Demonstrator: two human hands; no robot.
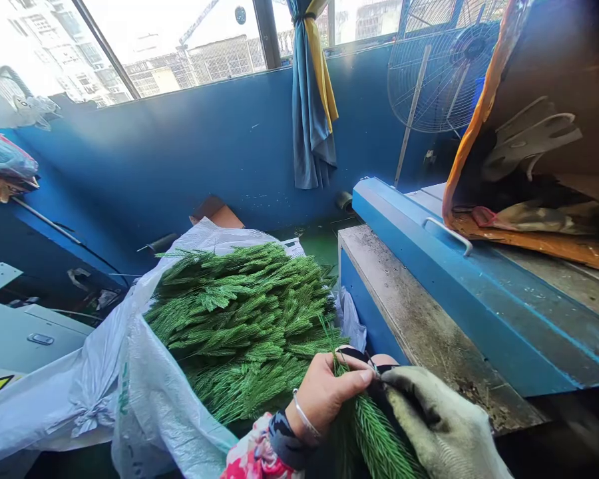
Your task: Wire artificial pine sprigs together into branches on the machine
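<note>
In the head view, my left hand [324, 392], bare with a bracelet, is closed around the upper stems of a bunch of green artificial pine sprigs [379, 436]. My right hand [436, 416] wears a pale, stained glove. Its thumb and fingertips are pinched together beside the left thumb, at the stems; what they pinch is too small to make out. Many more green sprigs [249, 319] fill a white plastic sack [154, 392] in front of and to the left of my hands.
To the right stand a worn metal ledge [404, 293] and a blue machine cover [459, 286] with a handle. An orange-edged box [534, 243] holds gloves. A fan [444, 80] and a curtain [312, 100] are at the back. A grey cabinet [24, 339] stands left.
</note>
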